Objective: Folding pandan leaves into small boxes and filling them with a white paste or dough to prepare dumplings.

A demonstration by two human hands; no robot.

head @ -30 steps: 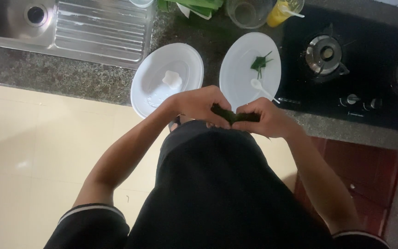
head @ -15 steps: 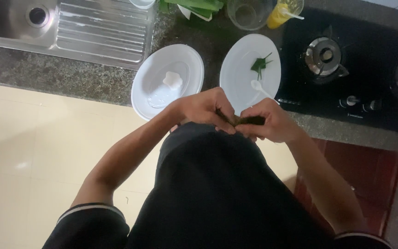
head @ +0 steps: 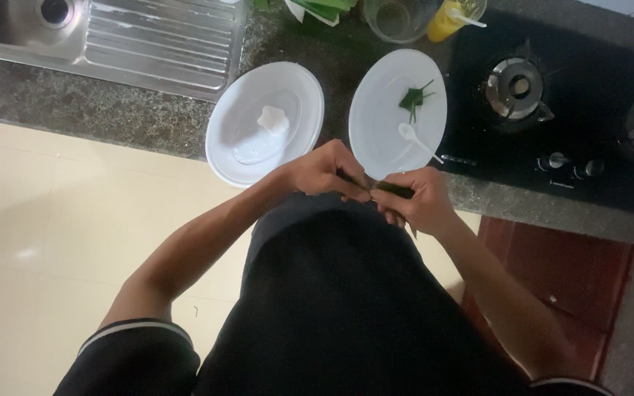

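Head view, green leaf strip [head: 394, 189] pinched between both hands' fingers [head: 354, 192]

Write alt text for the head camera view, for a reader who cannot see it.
Seen from above, a person's left hand and right hand together hold a dark green leaf strip at the counter edge. Beyond lie two white plates, one with a white lump, one with green bits and a white spoon.
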